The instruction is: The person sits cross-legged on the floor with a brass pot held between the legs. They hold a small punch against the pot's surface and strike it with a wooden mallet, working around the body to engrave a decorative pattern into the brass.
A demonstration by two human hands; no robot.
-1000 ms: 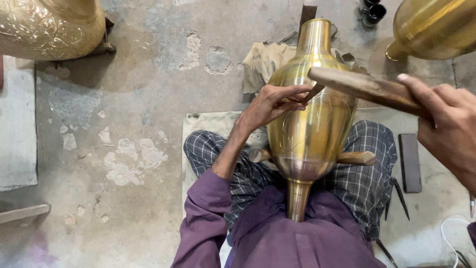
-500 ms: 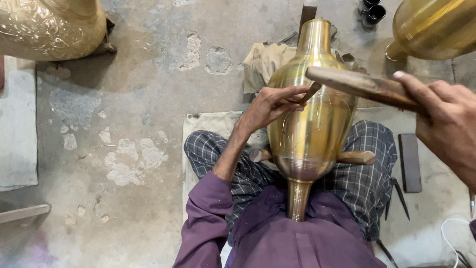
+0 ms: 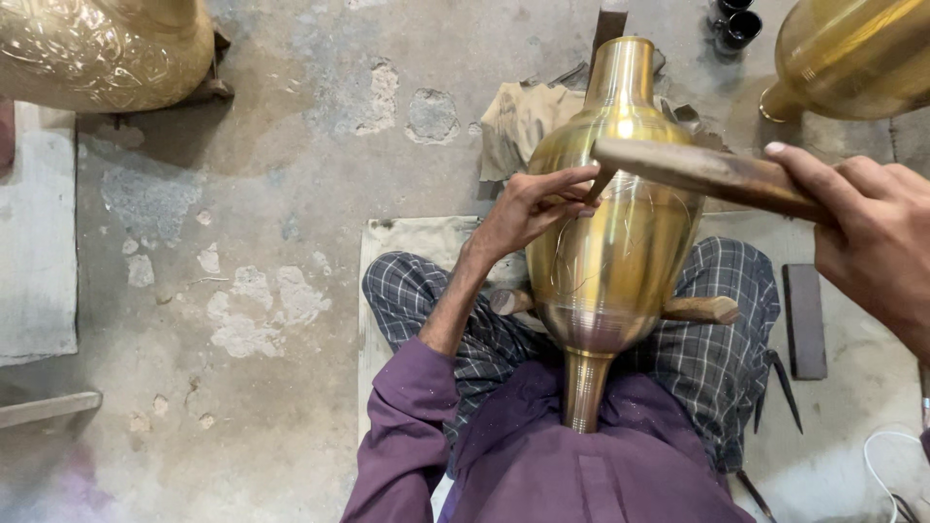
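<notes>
A tall plain brass vase [image 3: 610, 281] lies across my lap, its neck pointing away from me and its foot against my purple shirt. My left hand [image 3: 533, 208] rests on the vase's upper left side and pinches a small thin tool [image 3: 599, 184] against the metal. My right hand [image 3: 872, 232] grips a wooden mallet [image 3: 697, 172] held level over the vase, its end just above the fingers of my left hand. A wooden rod [image 3: 702, 310] lies under the vase across my checked trousers.
An engraved brass vessel [image 3: 97, 48] stands at top left and a plain brass one [image 3: 852, 58] at top right. A crumpled cloth [image 3: 523, 121] lies behind the vase. A dark flat block [image 3: 804, 320] and a pointed metal tool [image 3: 780, 387] lie at my right. Grey mat [image 3: 34, 242] at left.
The mallet and my right hand have edged slightly left and down, closer to my left hand. The vase and my left hand have stayed in place.
</notes>
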